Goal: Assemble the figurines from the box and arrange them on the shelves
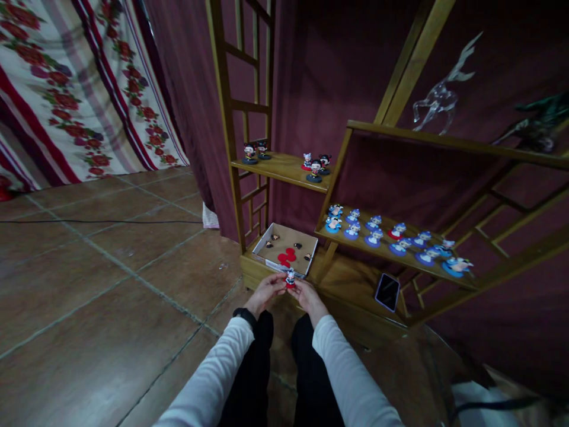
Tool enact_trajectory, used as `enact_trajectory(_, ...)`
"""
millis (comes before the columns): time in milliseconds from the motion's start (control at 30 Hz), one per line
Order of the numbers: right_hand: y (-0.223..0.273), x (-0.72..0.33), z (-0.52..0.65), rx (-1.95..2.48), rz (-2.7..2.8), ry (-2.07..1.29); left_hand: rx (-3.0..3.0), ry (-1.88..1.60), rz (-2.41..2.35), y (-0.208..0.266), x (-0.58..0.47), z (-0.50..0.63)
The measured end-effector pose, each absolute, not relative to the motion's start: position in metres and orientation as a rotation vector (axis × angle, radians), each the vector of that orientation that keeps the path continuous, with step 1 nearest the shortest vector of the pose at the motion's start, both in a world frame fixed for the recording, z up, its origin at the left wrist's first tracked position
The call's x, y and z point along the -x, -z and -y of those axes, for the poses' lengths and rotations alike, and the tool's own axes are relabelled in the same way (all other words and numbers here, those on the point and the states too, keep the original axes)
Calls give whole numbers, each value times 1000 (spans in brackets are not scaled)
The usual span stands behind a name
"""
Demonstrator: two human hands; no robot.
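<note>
Between my two hands is a small figurine (290, 277) with a pale head, dark-and-white body and red round base. My left hand (268, 290) grips it from the left side, and my right hand (307, 295) grips it from the right. Just beyond them sits a shallow open box (262, 255), with several red discs (284, 258) and several small dark-and-tan pieces (297, 245) lying apart inside. The fingertips partly cover the figurine's base and the near edge of the box.
Several blue-, purple- and red-based figurines (374, 238) stand in two rows on the right shelf (329, 235). Dark-based figurines (315, 170) share the upper left shelf (284, 168) with a red-based one. A phone (387, 292) lies lower right; a clear deer ornament (438, 102) stands higher up.
</note>
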State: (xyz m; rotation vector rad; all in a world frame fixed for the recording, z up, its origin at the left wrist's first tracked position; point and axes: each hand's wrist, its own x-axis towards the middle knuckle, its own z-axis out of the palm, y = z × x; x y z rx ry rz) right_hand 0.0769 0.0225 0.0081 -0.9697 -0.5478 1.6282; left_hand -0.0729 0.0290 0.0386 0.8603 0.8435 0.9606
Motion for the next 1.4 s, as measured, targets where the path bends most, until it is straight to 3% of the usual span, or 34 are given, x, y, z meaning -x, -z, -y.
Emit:
enact_trajectory(1167, -20, -71, -10, 772, 592, -1747, -1132, -1122, -978, -52, 71, -24)
enact_trajectory(1300, -21, -75, -4, 876, 603, -1683, -1213, -1149, -1032, -79, 85, -27)
enact_trajectory(1400, -27, -81, 3, 930, 636, -1573, -1303, -1231, -1018, -134, 100, -36)
